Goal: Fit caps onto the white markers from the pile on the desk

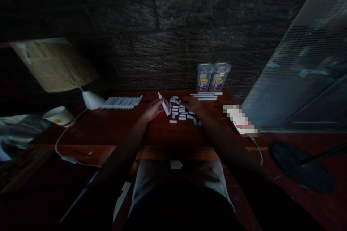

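My left hand (155, 109) is closed around a white marker (164, 106), held tilted with its uncapped end pointing up and away. Across from it, my right hand (192, 103) reaches into a loose group of marker caps (182, 118). Its fingertips are pinched at a small white cap (180, 101), though the dim light blurs the contact. The scattered caps are mostly white with coloured ends, and they lie between and in front of both hands. Several white markers (207, 96) rest in a small stack just beyond my right hand.
A neat row of white markers (121, 102) lies at the left, beside a lamp (92, 100) with a paper shade. Two clear plastic cases (211, 77) stand against the brick wall. A white bowl (59, 115) is far left; a corded, pixelated object (240, 120) sits at the right edge.
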Demonstrator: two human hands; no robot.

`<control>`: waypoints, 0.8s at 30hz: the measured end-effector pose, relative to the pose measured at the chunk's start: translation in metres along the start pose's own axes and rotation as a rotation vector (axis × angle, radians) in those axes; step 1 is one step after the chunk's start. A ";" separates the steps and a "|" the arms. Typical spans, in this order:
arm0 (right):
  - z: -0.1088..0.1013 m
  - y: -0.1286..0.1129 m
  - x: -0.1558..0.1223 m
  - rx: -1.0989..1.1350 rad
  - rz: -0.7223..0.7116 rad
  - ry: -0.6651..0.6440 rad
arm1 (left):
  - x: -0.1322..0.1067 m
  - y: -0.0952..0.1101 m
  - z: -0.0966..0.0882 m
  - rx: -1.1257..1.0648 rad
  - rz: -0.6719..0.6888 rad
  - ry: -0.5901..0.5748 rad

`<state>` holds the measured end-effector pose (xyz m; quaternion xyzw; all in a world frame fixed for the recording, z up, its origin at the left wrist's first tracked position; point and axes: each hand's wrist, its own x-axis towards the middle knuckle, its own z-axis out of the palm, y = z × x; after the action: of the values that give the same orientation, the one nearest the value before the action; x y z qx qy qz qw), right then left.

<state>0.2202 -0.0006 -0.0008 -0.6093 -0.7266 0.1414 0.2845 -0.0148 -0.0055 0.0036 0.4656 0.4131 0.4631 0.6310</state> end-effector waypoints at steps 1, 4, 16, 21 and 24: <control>0.001 0.001 0.000 0.022 0.000 0.002 | 0.000 0.000 0.000 0.003 0.003 0.001; 0.003 0.002 0.001 0.078 0.031 0.026 | 0.001 0.000 0.000 0.004 0.003 0.004; 0.009 0.007 0.008 0.240 0.063 0.181 | 0.000 0.000 0.000 -0.019 0.002 0.001; 0.011 0.006 0.010 0.409 0.081 0.167 | 0.002 -0.001 -0.001 -0.013 0.005 -0.003; 0.014 0.006 0.012 0.474 0.083 0.148 | 0.001 0.000 0.000 -0.006 0.007 -0.003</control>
<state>0.2155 0.0139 -0.0123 -0.5635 -0.6246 0.2743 0.4659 -0.0148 -0.0048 0.0030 0.4658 0.4091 0.4658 0.6315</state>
